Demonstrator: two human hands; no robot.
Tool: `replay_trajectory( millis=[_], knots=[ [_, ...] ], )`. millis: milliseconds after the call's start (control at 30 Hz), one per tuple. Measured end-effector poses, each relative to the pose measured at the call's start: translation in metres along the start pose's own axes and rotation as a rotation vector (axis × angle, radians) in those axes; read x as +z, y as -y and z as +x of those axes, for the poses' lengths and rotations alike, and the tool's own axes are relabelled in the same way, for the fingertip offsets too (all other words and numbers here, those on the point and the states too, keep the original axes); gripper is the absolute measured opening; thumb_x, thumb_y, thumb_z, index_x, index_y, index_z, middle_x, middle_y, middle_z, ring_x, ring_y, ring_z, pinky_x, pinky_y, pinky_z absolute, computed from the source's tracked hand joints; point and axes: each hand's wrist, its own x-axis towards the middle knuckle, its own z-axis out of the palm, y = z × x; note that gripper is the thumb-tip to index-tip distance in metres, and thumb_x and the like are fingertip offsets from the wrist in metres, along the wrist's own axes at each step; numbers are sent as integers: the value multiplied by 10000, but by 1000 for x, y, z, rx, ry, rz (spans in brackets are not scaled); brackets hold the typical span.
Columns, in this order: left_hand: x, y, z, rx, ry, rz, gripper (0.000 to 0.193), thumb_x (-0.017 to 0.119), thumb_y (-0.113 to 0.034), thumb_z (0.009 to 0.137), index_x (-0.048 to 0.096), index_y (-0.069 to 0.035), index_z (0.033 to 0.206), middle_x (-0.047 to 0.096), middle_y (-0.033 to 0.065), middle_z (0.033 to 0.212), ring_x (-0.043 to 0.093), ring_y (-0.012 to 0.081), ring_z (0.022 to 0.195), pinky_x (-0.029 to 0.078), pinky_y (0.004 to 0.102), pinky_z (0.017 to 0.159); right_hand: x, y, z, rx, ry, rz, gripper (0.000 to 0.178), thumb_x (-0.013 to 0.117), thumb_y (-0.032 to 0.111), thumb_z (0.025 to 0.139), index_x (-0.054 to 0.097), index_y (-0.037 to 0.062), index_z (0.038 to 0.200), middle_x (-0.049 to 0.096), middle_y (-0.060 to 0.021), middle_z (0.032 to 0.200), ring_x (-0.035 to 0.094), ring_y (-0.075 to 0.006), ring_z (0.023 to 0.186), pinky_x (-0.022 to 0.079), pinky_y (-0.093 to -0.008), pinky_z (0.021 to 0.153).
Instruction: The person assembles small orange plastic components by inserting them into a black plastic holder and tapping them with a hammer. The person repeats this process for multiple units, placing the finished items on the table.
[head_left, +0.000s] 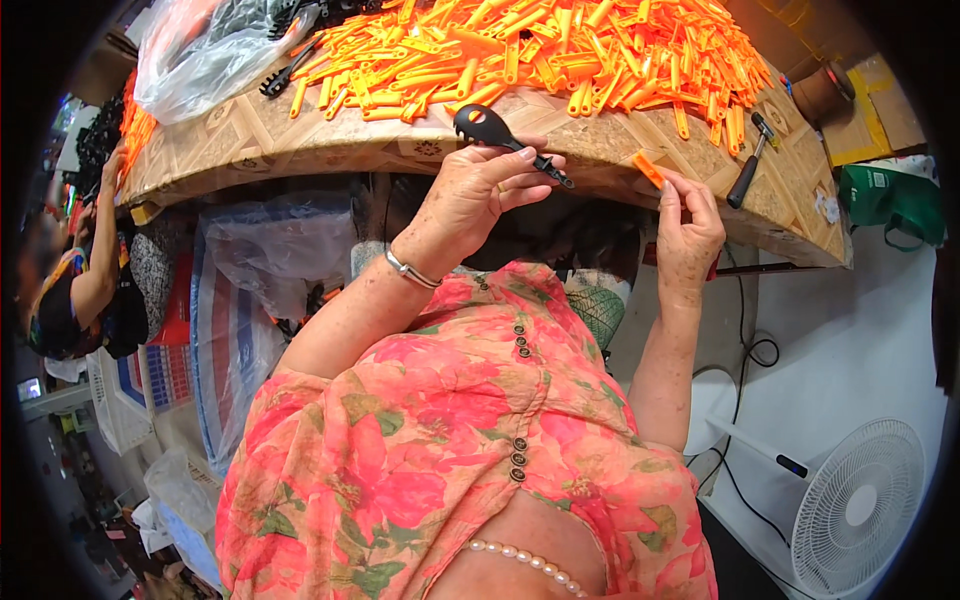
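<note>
My left hand (480, 190) is closed round the short handle of a black pasta spoon (487, 128), whose toothed bowl with a hole in it points to the upper left. To its right, my right hand (690, 222) pinches a small orange plastic handle piece (648, 169) between thumb and fingertips. The two parts are held apart, above the near edge of the table. Behind both hands a big heap of orange plastic handles (560, 55) covers the far part of the table.
The patterned tabletop (290, 130) has a curved front edge. A hammer (752, 160) lies at its right end, near a green bag (890, 200). Black utensils in a clear plastic bag (200, 70) are at upper left. A white fan (860, 505) stands lower right. Another person's arm (100, 240) shows at left.
</note>
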Motion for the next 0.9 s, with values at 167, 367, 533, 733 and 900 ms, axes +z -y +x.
replay_trajectory(
  millis=[167, 367, 533, 733, 900],
  knots=[
    [8, 3, -2, 37, -17, 171, 276, 612, -100, 921, 598, 46, 1155, 670, 174, 1075, 689, 193, 899, 593, 277, 758, 19, 37, -25, 435, 148, 642, 143, 604, 45, 930, 690, -17, 1027, 665, -33, 825, 564, -45, 628, 446, -171, 589],
    [11, 6, -8, 59, -9, 205, 242, 653, -105, 901, 647, 35, 1098, 673, 100, 971, 665, 147, 826, 598, 271, 736, 27, 47, -34, 10, 113, 299, 175, 653, -40, 852, 707, 19, 1007, 672, -73, 870, 621, -110, 695, 504, -230, 630],
    [6, 10, -6, 81, -27, 123, 216, 655, -102, 897, 643, 47, 1053, 673, 123, 971, 672, 177, 851, 598, 279, 732, 31, 51, -32, -297, 79, 158, 233, 675, -76, 803, 708, 39, 1004, 661, -99, 875, 644, -168, 767, 519, -268, 680],
    [8, 6, -7, 85, -14, 128, 199, 658, -101, 893, 647, 45, 1027, 676, 120, 963, 668, 167, 855, 599, 277, 733, 34, 53, -39, -92, 193, 270, 261, 664, -47, 820, 690, 38, 1065, 658, -95, 937, 641, -177, 837, 503, -276, 741],
    [7, 9, -7, 110, 8, 191, 181, 659, -102, 892, 657, 39, 1005, 679, 109, 951, 665, 157, 855, 600, 279, 736, 38, 53, -42, 34, 243, 405, 248, 593, 15, 903, 670, 21, 1139, 629, -65, 923, 581, -123, 802, 455, -231, 713]
  ],
)
